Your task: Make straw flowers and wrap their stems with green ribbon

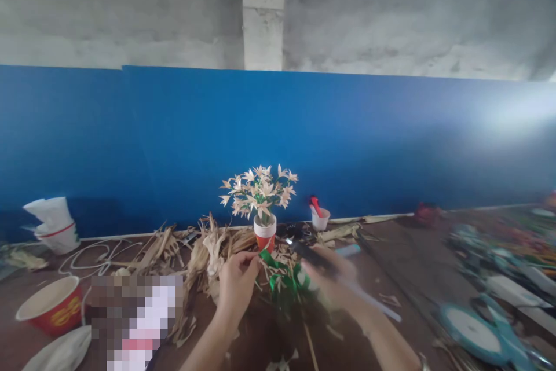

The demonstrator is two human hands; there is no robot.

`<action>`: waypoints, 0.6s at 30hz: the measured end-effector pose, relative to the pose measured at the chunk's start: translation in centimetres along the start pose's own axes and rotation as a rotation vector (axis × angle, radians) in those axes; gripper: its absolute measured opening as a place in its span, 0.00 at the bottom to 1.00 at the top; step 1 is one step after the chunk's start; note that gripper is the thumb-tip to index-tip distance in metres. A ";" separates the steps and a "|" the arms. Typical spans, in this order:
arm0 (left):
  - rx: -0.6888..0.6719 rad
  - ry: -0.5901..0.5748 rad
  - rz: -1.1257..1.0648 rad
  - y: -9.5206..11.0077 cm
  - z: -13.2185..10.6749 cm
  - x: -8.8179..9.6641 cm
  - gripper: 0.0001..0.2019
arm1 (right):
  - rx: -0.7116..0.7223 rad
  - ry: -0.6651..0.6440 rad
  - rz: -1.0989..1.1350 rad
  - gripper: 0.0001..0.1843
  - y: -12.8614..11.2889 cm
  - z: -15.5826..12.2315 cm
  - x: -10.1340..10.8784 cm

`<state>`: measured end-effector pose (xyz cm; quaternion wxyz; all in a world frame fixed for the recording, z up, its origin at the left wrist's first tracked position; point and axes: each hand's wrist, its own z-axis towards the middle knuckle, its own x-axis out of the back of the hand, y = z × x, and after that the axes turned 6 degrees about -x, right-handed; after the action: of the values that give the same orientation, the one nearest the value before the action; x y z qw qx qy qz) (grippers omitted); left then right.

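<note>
My left hand point(238, 272) pinches the end of a shiny green ribbon point(270, 259) between thumb and fingers. To its right, my right hand point(336, 278), smeared by motion, is closed around a dark glue gun point(316, 256). The gun's tip points left, and a pale translucent stick point(377, 300) juts out behind it. Green ribbon loops hang between my hands, with small pale flowers among them. Just beyond stands a red and white paper cup point(264, 231) with a bunch of cream husk flowers point(261, 188) in it.
Dry corn husks point(208, 249) lie behind my left hand. A red paper bowl point(52, 304), a white cable point(93, 258) and white cups point(56, 232) are at left. A small white cup point(320, 219) stands behind. Teal ribbon spool point(471, 330) at right. A blue panel point(186, 139) closes the back.
</note>
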<state>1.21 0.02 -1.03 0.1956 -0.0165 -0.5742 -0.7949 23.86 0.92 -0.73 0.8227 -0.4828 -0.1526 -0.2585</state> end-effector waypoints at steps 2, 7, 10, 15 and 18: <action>-0.015 0.026 0.050 -0.1 0.0 0.1 0.11 | 0.160 -0.105 0.019 0.04 -1.2 -0.6 -2.1; -0.073 0.064 0.096 -0.2 0.1 0.3 0.09 | 0.217 -0.225 0.013 0.05 -2.5 -0.8 -3.7; -0.105 0.085 0.110 -0.2 0.0 0.2 0.08 | 0.186 -0.231 0.004 0.04 -2.6 -0.9 -3.7; -0.126 0.100 0.138 0.1 -0.3 0.2 0.07 | 0.187 -0.221 0.012 0.06 -2.5 -1.3 -4.0; -0.137 0.093 0.154 0.4 -0.5 0.1 0.07 | 0.181 -0.226 0.005 0.06 -2.6 -1.4 -4.1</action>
<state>1.28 -0.57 -0.83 0.2811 -0.0368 -0.5059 -0.8147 19.03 -0.19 -1.57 0.8409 -0.4332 -0.2658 -0.1859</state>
